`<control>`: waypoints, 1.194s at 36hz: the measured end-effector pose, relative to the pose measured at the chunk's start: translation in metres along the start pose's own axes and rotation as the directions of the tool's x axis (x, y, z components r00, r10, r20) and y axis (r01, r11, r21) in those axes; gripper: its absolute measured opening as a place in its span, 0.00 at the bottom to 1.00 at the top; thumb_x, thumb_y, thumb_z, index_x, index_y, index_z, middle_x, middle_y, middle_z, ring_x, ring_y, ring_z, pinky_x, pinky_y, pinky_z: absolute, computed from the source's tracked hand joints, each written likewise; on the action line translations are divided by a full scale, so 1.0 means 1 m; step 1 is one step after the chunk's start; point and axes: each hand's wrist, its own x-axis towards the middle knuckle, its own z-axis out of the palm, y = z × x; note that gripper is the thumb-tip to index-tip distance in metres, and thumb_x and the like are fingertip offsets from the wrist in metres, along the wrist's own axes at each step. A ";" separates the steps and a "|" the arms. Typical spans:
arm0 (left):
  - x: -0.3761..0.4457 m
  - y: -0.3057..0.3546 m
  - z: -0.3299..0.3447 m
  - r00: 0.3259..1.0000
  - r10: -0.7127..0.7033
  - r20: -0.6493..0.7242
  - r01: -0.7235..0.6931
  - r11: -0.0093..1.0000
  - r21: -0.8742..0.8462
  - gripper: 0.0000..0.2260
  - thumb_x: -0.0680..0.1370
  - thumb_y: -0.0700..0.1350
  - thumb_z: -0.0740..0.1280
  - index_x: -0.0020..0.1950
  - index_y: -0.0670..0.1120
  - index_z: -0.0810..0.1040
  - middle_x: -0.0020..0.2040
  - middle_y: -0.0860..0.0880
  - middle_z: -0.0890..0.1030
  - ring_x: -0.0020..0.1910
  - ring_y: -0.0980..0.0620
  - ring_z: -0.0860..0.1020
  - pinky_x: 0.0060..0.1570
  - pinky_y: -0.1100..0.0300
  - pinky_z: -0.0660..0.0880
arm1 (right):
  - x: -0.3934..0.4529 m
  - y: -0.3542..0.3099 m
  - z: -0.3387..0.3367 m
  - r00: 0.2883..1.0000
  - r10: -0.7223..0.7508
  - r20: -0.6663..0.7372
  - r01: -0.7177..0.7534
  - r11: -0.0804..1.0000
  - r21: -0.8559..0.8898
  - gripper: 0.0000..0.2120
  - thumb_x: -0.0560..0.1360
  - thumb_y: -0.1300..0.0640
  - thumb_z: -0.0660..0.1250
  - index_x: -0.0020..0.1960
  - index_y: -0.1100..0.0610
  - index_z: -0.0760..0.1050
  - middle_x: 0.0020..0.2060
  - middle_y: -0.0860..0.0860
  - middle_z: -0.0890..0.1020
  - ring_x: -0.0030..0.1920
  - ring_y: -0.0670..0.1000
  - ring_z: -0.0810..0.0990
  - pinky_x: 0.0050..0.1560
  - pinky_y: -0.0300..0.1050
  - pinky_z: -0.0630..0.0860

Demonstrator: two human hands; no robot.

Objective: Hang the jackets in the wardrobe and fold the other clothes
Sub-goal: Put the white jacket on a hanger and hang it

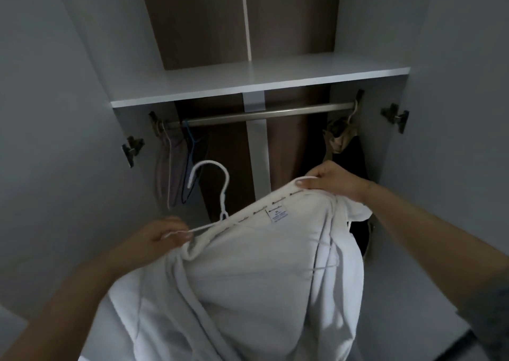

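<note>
A: White jacket (261, 272) is in front of the open wardrobe (261, 82), below the rail (264, 114), not hung yet. White hanger (212, 184) is only partly in the neck; its hook sticks out to the left.

B: Grip?

A: Left hand (162, 234) pinches the hanger's arm together with the collar edge. Right hand (330, 178) has its fingers curled over the far collar edge, thumb on top.

B: Failure modes?

A: Probably the hanger arm sits on one shoulder only. If so, the jacket slides off once released. The fabric is bulky, so it could also drag the hanger sideways.

B: Rail clearance?

A: Middle is free. Empty hangers (176, 165) crowd the left end, a tan garment (337, 137) hangs at the right. The hook points left and could snag those hangers if lifted there.
</note>
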 end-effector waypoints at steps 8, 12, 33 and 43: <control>0.021 0.021 0.045 0.983 0.081 -0.163 -0.045 0.975 0.218 0.09 0.80 0.42 0.63 0.43 0.45 0.80 0.40 0.48 0.75 0.41 0.50 0.76 0.43 0.60 0.71 | -0.006 -0.013 0.008 0.985 -0.071 -0.156 0.064 0.997 -0.051 0.20 0.77 0.57 0.68 0.29 0.61 0.67 0.26 0.53 0.64 0.26 0.46 0.62 0.30 0.36 0.60; 0.025 0.043 0.076 0.973 0.161 -0.167 -0.111 0.955 0.276 0.11 0.81 0.47 0.62 0.47 0.43 0.81 0.43 0.51 0.72 0.41 0.50 0.76 0.44 0.53 0.74 | -0.007 -0.023 0.018 0.985 -0.051 -0.164 0.060 0.997 0.051 0.20 0.77 0.56 0.67 0.29 0.60 0.67 0.26 0.53 0.65 0.25 0.47 0.62 0.30 0.37 0.61; 0.031 0.035 0.051 0.724 0.166 -0.669 -0.072 0.983 0.166 0.09 0.80 0.43 0.64 0.41 0.46 0.79 0.40 0.55 0.73 0.35 0.52 0.74 0.34 0.57 0.68 | -0.083 0.109 0.091 0.623 0.300 -0.723 0.030 0.914 0.405 0.24 0.74 0.64 0.71 0.65 0.52 0.66 0.61 0.52 0.72 0.57 0.49 0.76 0.53 0.43 0.74; 0.034 0.038 0.029 0.749 -0.032 -0.662 -0.118 0.977 -0.180 0.11 0.81 0.43 0.63 0.39 0.52 0.77 0.41 0.52 0.78 0.40 0.58 0.76 0.43 0.66 0.71 | -0.055 0.145 0.147 0.691 0.696 -0.192 -0.264 0.491 0.830 0.13 0.82 0.59 0.60 0.44 0.63 0.77 0.35 0.56 0.78 0.33 0.50 0.76 0.34 0.40 0.73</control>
